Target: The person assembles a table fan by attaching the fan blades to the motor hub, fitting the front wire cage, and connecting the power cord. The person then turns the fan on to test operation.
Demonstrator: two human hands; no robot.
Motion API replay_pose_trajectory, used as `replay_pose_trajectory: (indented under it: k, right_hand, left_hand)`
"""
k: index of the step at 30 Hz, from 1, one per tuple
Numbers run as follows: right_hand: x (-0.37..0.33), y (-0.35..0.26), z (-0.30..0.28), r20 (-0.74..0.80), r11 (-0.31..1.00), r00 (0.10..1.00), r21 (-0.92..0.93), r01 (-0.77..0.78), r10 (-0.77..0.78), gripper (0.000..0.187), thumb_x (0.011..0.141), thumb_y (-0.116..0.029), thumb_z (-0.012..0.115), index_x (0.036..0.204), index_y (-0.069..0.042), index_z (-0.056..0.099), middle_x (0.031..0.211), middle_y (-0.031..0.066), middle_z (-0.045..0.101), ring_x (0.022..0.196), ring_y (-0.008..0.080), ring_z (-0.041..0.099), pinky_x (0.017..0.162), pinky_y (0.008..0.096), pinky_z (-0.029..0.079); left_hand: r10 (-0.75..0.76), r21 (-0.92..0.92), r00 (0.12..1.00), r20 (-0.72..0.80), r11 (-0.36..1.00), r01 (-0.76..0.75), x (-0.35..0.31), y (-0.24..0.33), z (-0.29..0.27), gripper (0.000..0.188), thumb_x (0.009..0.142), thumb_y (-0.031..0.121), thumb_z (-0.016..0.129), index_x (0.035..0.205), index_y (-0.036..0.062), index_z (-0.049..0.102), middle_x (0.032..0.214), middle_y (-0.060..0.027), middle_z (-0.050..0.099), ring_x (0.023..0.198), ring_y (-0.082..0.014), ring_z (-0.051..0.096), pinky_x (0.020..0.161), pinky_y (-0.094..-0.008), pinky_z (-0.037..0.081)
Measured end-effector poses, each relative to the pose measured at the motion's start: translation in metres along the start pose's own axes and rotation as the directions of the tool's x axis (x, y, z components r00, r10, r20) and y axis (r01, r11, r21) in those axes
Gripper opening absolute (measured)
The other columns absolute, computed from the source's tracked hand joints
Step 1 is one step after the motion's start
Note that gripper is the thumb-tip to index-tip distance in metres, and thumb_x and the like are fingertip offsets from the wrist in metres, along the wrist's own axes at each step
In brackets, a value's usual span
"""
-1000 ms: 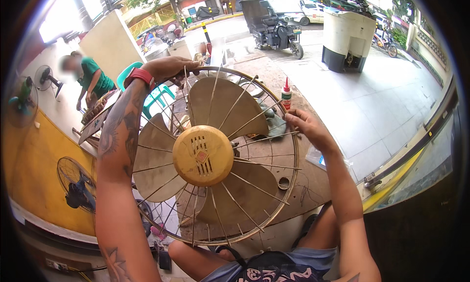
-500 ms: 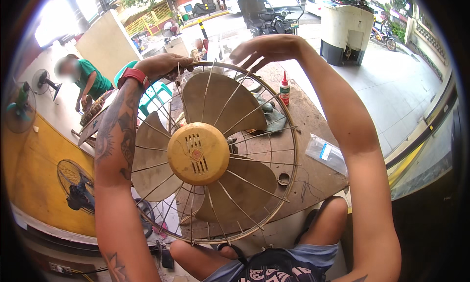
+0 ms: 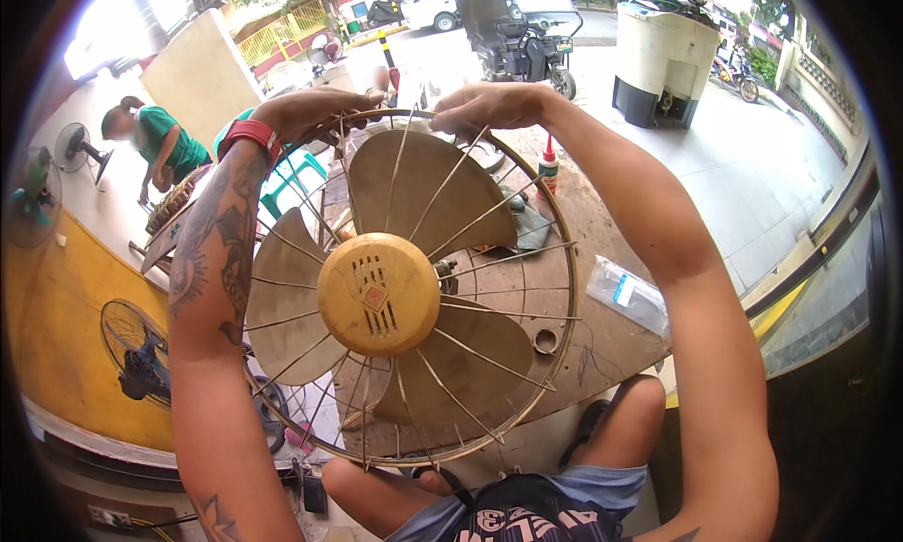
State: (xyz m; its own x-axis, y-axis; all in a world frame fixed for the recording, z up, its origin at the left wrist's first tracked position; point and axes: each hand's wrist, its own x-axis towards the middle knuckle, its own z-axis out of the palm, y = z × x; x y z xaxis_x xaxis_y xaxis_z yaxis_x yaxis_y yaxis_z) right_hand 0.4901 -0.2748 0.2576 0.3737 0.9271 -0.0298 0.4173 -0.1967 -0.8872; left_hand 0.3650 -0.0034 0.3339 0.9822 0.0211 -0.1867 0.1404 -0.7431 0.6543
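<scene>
A large wire fan guard (image 3: 575, 269) stands upright in front of me, its round rim and radial spokes across the brown fan blades (image 3: 423, 189). At its middle sits a worn yellow hub cap (image 3: 378, 294) with slots. My left hand (image 3: 324, 114), a red band at the wrist, is closed over the top left of the rim. My right hand (image 3: 494, 107) bends over the top right of the rim with its fingers curled onto it; the fingertips are partly hidden. Behind the spokes, part of the motor shaft (image 3: 448, 277) shows.
The brown worktable (image 3: 611, 246) bears a red-capped bottle (image 3: 548, 168), a grey-green cloth (image 3: 529, 231), a clear plastic bag (image 3: 628, 297) and a small ring (image 3: 546, 342). At left, a person in green (image 3: 169, 137) works near several fans. A big planter (image 3: 663, 62) stands beyond.
My right hand has come down from above the guard onto its rim, its fingers now curled. My left hand stays on the rim. The guard has barely shifted.
</scene>
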Motion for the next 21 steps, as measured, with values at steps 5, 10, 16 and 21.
replay_pose_trajectory:
  k: [5, 10, 16, 21]
  right_hand:
    - [-0.006, 0.002, -0.002, -0.066, 0.999, 0.997, -0.009, -0.045, 0.044, 0.058, 0.100, -0.054, 0.069, 0.121, -0.001, 0.072, 0.104, 0.0078, 0.071, 0.092, 0.0161, 0.067, 0.079, 0.0313, 0.057]
    - [-0.094, 0.005, 0.012, -0.401, 0.960, 0.912, -0.208, -0.186, 0.090, 0.065, 0.104, -0.056, 0.059, 0.136, 0.000, 0.063, 0.121, 0.0169, 0.070, 0.104, 0.0231, 0.069, 0.088, 0.0362, 0.060]
    - [-0.186, 0.055, 0.073, -0.258, 0.951, 0.918, 0.146, -0.272, 0.302, 0.070, 0.099, -0.051, 0.070, 0.146, -0.002, 0.052, 0.130, 0.0201, 0.065, 0.119, 0.0266, 0.064, 0.094, 0.0396, 0.061]
    - [-0.183, 0.083, 0.093, -0.336, 0.946, 0.925, 0.317, -0.065, 0.176, 0.074, 0.092, -0.038, 0.083, 0.146, 0.000, 0.049, 0.123, 0.0139, 0.063, 0.113, 0.0224, 0.064, 0.093, 0.0381, 0.059]
  left_hand:
    - [-0.050, 0.104, 0.994, 0.092, 0.994, 0.041, 0.014, 0.000, -0.006, 0.053, 0.098, 0.057, 0.067, 0.115, 0.0076, 0.078, 0.094, 0.0005, 0.068, 0.076, -0.0097, 0.057, 0.064, -0.0267, 0.047]
    - [-0.024, 0.243, 0.999, -0.026, 0.970, 0.030, 0.020, 0.001, -0.013, 0.060, 0.099, 0.059, 0.065, 0.121, 0.0044, 0.075, 0.107, -0.0086, 0.073, 0.090, -0.0162, 0.068, 0.077, -0.0316, 0.055]
    - [0.025, 0.583, 0.989, -0.147, 0.810, 0.066, -0.032, -0.001, -0.058, 0.076, 0.099, 0.068, 0.054, 0.137, 0.0030, 0.064, 0.120, -0.0146, 0.071, 0.104, -0.0257, 0.071, 0.085, -0.0384, 0.057]
    - [0.300, 0.378, 0.917, -0.262, 0.906, -0.189, -0.155, -0.038, -0.061, 0.059, 0.107, 0.051, 0.052, 0.142, 0.0050, 0.062, 0.136, -0.0137, 0.064, 0.124, -0.0238, 0.063, 0.107, -0.0361, 0.048]
